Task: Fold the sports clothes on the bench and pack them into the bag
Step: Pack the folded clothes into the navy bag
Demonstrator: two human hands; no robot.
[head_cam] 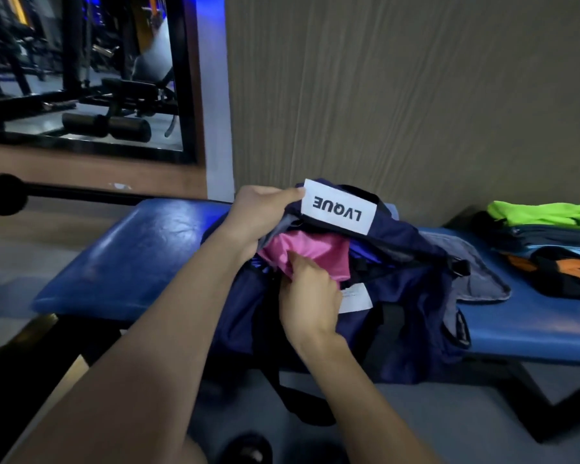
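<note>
The navy bag [412, 262] is held open by the left hand [258, 212]; the soft, slippery pink garment [315, 252] is pinched by the right hand [310, 296].

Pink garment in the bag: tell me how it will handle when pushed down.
The pink garment looks floppy: it bunches under the right hand. Its sheen suggests slippery fabric. Probably light, so it may spring back out of the bag.

The right hand [310, 296] covers part of the pink garment [310, 251], whose lower part is hidden inside the bag [412, 296]. The stack of clothes [549, 249] is cut by the right edge.
</note>
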